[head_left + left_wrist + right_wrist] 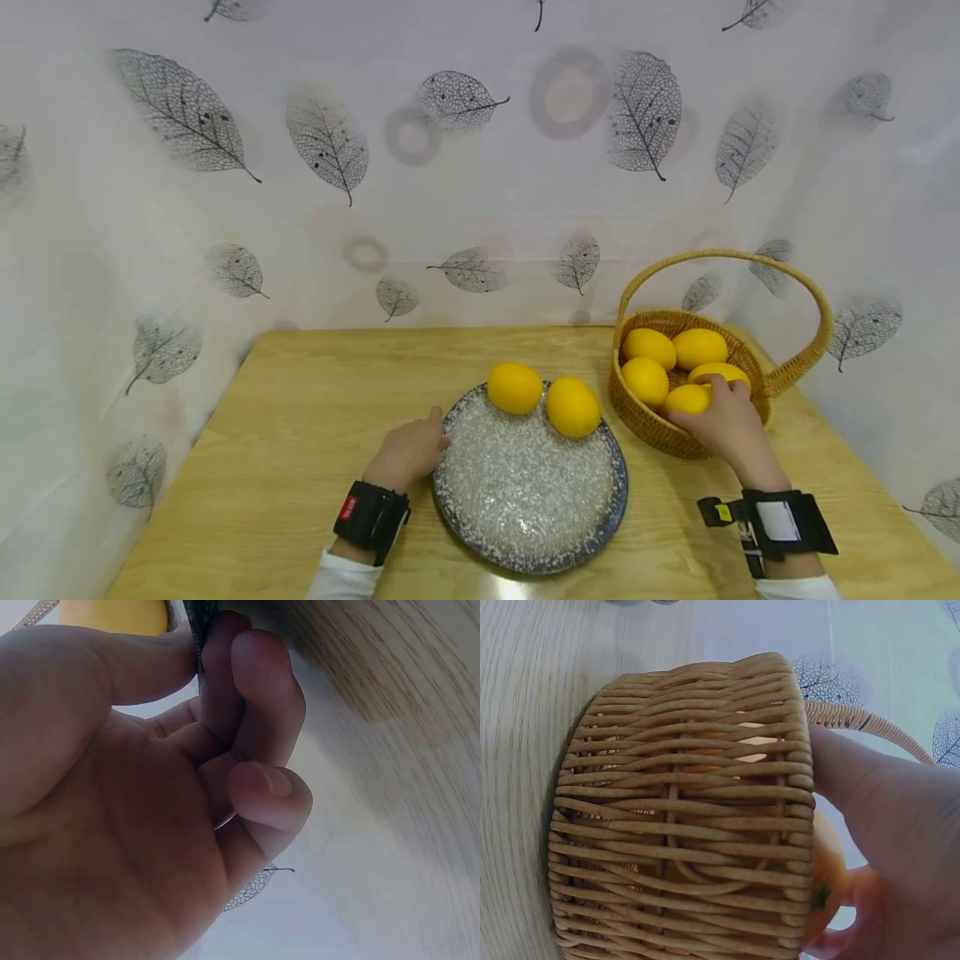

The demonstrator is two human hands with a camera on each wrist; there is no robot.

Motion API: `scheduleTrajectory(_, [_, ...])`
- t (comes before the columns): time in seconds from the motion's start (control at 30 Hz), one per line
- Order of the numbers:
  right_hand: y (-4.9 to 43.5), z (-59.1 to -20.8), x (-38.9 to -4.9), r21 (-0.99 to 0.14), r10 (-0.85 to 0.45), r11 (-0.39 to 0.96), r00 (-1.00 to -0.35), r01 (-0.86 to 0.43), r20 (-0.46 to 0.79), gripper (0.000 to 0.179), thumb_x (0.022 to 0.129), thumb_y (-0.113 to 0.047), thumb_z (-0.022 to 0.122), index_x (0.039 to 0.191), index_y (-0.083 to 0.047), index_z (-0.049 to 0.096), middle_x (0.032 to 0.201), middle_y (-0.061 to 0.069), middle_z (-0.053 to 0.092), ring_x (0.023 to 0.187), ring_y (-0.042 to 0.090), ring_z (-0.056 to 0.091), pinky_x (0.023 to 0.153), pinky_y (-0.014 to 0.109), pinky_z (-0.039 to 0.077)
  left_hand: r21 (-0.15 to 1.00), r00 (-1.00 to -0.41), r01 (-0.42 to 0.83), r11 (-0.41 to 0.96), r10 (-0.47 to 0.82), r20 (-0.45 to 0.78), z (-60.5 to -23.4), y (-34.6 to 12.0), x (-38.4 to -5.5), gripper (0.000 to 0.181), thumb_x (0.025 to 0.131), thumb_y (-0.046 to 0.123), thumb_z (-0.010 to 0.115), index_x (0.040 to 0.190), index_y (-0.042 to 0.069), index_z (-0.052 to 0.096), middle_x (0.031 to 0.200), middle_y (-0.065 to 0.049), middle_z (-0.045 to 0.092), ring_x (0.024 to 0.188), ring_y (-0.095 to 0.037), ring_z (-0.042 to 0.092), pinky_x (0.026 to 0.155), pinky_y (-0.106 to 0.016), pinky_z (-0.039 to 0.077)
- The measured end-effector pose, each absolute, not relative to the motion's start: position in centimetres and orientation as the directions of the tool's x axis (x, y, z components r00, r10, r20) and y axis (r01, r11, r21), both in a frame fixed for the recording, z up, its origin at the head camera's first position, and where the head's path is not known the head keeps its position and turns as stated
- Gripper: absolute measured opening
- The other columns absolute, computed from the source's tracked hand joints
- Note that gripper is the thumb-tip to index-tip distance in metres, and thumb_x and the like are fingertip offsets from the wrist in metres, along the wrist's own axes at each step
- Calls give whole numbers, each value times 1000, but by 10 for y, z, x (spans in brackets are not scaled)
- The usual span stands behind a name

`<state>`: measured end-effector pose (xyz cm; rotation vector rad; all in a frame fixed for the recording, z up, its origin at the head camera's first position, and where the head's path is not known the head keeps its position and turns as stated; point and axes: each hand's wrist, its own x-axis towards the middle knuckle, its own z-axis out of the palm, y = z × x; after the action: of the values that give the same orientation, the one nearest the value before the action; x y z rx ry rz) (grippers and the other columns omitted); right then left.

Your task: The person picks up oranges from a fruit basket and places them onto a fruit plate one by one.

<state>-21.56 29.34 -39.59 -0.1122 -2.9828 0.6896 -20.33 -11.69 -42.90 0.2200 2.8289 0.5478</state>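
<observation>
My left hand [411, 450] is at the left rim of a round speckled grey plate [525, 500]. In the left wrist view, the thumb and fingers [262, 682] pinch the plate's dark edge [199, 630]. Two oranges [514, 388] sit side by side at the plate's far rim. My right hand [731, 425] reaches into a wicker basket [660, 429] and grips an orange [688, 399] near its front wall. From the right wrist, that orange [826, 877] shows a green star-shaped stem end above the rim, fingers beside it; the weave hides its lower part.
Several more oranges [648, 348] lie in the basket, whose tall arched handle [720, 254] rises over it and leans right. Everything stands on a light wooden table [337, 375]. A leaf-patterned curtain [480, 192] hangs behind the table's back edge.
</observation>
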Motion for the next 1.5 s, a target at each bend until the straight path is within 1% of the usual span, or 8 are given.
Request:
scheduleTrajectory(0.13, [290,-395,-214,-464,110,884,-988,49,106,77,79,-33,70,131,18,44,126,53,28,94,54,46,69,61,46,379,-959,109,919,198,-202,-425,-117,-206,54,97,18,54,141,-9,40,119,-28,69,102,-35,65,86,-51,56])
scheduleTrajectory(0.33, [285,-389,-214,-507,163,861,-964,36,208,73,76,-27,73,129,15,45,127,50,27,97,56,42,72,65,43,367,-957,109,924,197,-212,-425,-116,-209,57,97,19,54,143,-10,38,124,-28,67,108,-35,63,90,-51,54])
scheduleTrajectory(0.5, [279,-379,-213,-521,179,853,-949,19,258,74,76,-25,72,131,15,42,125,49,33,103,55,39,74,67,41,373,-957,101,922,193,-218,-427,-114,-209,57,97,20,54,144,-9,38,125,-27,66,109,-35,63,91,-50,54])
scheduleTrajectory(0.63, [266,-368,-211,-528,175,849,-940,-6,292,74,77,-24,72,133,13,42,123,46,37,104,53,39,75,66,40,378,-956,94,921,190,-224,-425,-113,-209,57,97,19,54,144,-9,37,126,-27,66,110,-34,63,91,-51,54])
scheduleTrajectory(0.83, [236,-355,-208,-562,142,824,-935,-69,325,72,78,-24,74,135,7,43,129,42,36,105,52,39,73,62,41,380,-956,93,920,189,-224,-424,-114,-207,57,97,19,54,144,-9,37,126,-28,66,110,-35,63,92,-51,54])
scheduleTrajectory(1.1, [189,-349,-207,-591,83,786,-915,-184,395,68,76,-20,75,133,3,46,127,35,39,105,45,45,82,64,44,375,-955,91,923,188,-231,-427,-114,-205,57,97,20,54,143,-9,38,124,-27,67,106,-33,64,89,-50,55])
scheduleTrajectory(1.23, [165,-352,-208,-619,48,754,-922,-218,384,69,74,-21,77,133,0,46,126,31,40,105,42,46,81,60,47,378,-955,90,921,188,-229,-427,-113,-205,56,97,19,55,143,-9,39,123,-27,68,104,-33,65,88,-50,55])
scheduleTrajectory(1.5, [118,-363,-212,-684,-57,689,-959,-239,278,70,72,-24,78,131,-4,48,128,24,42,106,37,51,86,57,51,373,-955,89,924,186,-232,-428,-114,-204,57,97,19,54,144,-9,38,121,-27,69,98,-29,66,86,-49,56])
